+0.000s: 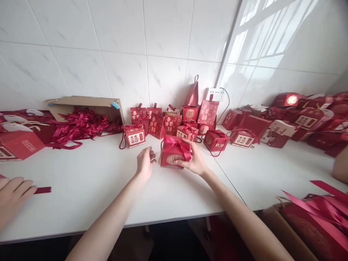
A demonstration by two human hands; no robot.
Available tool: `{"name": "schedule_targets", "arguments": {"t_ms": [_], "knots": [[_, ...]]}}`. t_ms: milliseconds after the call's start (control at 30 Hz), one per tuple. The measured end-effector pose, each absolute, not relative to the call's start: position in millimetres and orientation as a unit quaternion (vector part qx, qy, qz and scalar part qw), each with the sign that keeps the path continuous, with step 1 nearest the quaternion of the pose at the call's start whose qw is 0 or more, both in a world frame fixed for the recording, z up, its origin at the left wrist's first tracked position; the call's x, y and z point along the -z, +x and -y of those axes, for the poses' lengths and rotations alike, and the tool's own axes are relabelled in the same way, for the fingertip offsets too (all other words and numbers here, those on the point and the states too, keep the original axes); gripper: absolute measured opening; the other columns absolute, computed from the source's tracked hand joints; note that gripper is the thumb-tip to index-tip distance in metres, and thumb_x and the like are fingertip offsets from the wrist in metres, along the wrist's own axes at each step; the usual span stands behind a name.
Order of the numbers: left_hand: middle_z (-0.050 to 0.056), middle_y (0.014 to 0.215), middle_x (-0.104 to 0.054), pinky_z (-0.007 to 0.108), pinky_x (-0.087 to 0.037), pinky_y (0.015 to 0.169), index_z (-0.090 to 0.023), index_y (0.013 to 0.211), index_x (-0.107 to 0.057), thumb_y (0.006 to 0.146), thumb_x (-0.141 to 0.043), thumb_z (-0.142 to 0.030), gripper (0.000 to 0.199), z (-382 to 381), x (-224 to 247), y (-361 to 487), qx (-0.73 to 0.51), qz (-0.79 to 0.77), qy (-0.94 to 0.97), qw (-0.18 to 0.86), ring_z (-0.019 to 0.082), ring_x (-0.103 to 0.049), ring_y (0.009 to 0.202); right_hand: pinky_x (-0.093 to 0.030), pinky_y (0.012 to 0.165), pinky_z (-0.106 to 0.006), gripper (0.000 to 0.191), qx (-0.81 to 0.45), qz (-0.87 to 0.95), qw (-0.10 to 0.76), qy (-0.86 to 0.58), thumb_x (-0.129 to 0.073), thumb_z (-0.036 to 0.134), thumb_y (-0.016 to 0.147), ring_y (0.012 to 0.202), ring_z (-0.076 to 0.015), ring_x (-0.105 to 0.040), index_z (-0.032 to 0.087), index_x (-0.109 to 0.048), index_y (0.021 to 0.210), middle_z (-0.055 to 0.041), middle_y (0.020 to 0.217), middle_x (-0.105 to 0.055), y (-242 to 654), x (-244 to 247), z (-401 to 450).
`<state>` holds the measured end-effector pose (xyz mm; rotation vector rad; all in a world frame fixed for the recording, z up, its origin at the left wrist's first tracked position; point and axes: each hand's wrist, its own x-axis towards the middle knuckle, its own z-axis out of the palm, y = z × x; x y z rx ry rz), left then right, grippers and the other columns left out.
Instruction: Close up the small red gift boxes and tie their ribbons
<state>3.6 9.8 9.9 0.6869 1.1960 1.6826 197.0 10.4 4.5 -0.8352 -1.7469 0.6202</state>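
Near the middle of the white table, my right hand point(195, 159) grips the right side of a red gift box point(172, 150). Its top carries a pink-red ribbon bow point(178, 143), and a gold round emblem marks the front, partly covered by my fingers. Just left of the box is my left hand point(145, 163), apart from it, with loosely curled fingers and nothing visible between them. Behind the hands stands a smaller red box point(133, 137) with a white double-happiness panel and a dark red cord handle.
Red boxes and bags point(172, 123) line the tiled wall, with more piled at right. A cardboard box point(87, 101) spills red ribbons point(81, 123). Another person's hand point(15, 194) holds a ribbon at left. A power strip point(214, 94) is at the wall. A carton of boxes point(285, 232) stands front right.
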Motion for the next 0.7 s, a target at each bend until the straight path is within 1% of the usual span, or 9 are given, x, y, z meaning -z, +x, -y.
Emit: {"name": "schedule_targets", "arguments": {"t_ms": [33,100,133,200,300,400,567,633,700], "knots": [[-0.007,0.054,-0.041,0.018,-0.029,0.04,-0.018,0.066,-0.045,0.057,-0.06,-0.031,0.022,-14.0,-7.8,-0.3,-0.688,-0.497,0.261,0.461,0.006,-0.04,0.044,-0.05,0.091,-0.051,0.069,-0.371,0.661,0.546,-0.359,-0.074,0.054,0.062,0.106,-0.0284,-0.058,0.019,-0.049,0.117,-0.0129,0.112,-0.058,194.6,-8.6,-2.0],[-0.008,0.056,-0.04,0.017,-0.027,0.039,-0.018,0.067,-0.044,0.054,-0.059,-0.031,0.023,-19.5,-4.4,-6.4,-0.693,-0.511,0.244,0.446,0.006,-0.039,0.044,-0.055,0.085,-0.047,0.057,-0.583,0.5,0.548,-0.331,-0.059,0.061,0.075,0.097,-0.0246,-0.063,0.019,-0.05,0.112,-0.0104,0.105,-0.062,192.7,-16.4,20.0],[-0.007,0.057,-0.041,0.017,-0.027,0.039,-0.018,0.067,-0.044,0.054,-0.058,-0.03,0.022,-21.1,-3.1,-8.2,-0.694,-0.518,0.239,0.44,0.005,-0.039,0.045,-0.056,0.084,-0.044,0.055,-0.662,0.424,0.537,-0.306,-0.051,0.063,0.079,0.095,-0.0231,-0.064,0.018,-0.05,0.111,-0.01,0.103,-0.063,193.6,-19.7,32.7],[-0.007,0.058,-0.043,0.017,-0.028,0.039,-0.018,0.066,-0.045,0.053,-0.057,-0.029,0.021,-22.4,-1.1,-9.2,-0.693,-0.524,0.244,0.43,0.006,-0.04,0.047,-0.056,0.086,-0.039,0.056,-0.75,0.317,0.515,-0.266,-0.044,0.065,0.082,0.093,-0.0204,-0.066,0.017,-0.051,0.111,-0.0099,0.103,-0.063,198.5,-24.6,58.7],[-0.006,0.057,-0.043,0.016,-0.027,0.038,-0.017,0.063,-0.045,0.053,-0.057,-0.028,0.019,-22.6,0.4,-7.4,-0.69,-0.522,0.275,0.419,0.006,-0.039,0.048,-0.056,0.087,-0.033,0.061,-0.789,0.269,0.496,-0.245,-0.038,0.068,0.083,0.09,-0.0181,-0.067,0.015,-0.052,0.109,-0.011,0.101,-0.063,209.6,-28.7,93.3],[-0.006,0.055,-0.043,0.016,-0.025,0.036,-0.017,0.062,-0.045,0.056,-0.057,-0.027,0.016,-23.9,0.6,-6.1,-0.688,-0.518,0.306,0.406,0.006,-0.039,0.047,-0.057,0.084,-0.033,0.065,-0.799,0.252,0.491,-0.241,-0.032,0.07,0.084,0.091,-0.0182,-0.067,0.014,-0.053,0.11,-0.0121,0.103,-0.064,220.3,-30.5,119.5],[-0.006,0.05,-0.044,0.015,-0.029,0.035,-0.017,0.06,-0.045,0.062,-0.057,-0.021,0.012,-29.1,-5.1,-8.7,-0.664,-0.546,0.335,0.384,0.005,-0.039,0.043,-0.059,0.073,-0.028,0.059,-0.786,0.178,0.525,-0.273,-0.04,0.066,0.085,0.087,-0.0177,-0.068,0.015,-0.056,0.109,-0.0087,0.098,-0.066,237.1,-29.3,157.5],[-0.007,0.047,-0.043,0.015,-0.031,0.036,-0.016,0.06,-0.045,0.064,-0.057,-0.018,0.013,-29.5,-9.8,-10.2,-0.648,-0.565,0.349,0.373,0.005,-0.039,0.042,-0.059,0.072,-0.028,0.053,-0.768,0.143,0.547,-0.301,-0.043,0.063,0.086,0.087,-0.0169,-0.067,0.016,-0.057,0.108,-0.0064,0.098,-0.066,246.4,-26.6,177.4],[-0.008,0.045,-0.042,0.015,-0.03,0.034,-0.016,0.059,-0.044,0.065,-0.057,-0.016,0.014,-28.1,-14.2,-9.9,-0.633,-0.583,0.371,0.35,0.005,-0.038,0.04,-0.059,0.073,-0.03,0.051,-0.757,0.113,0.563,-0.313,-0.044,0.061,0.086,0.092,-0.0177,-0.066,0.018,-0.056,0.112,-0.0052,0.102,-0.066,257.2,-22.6,202.2]]}}
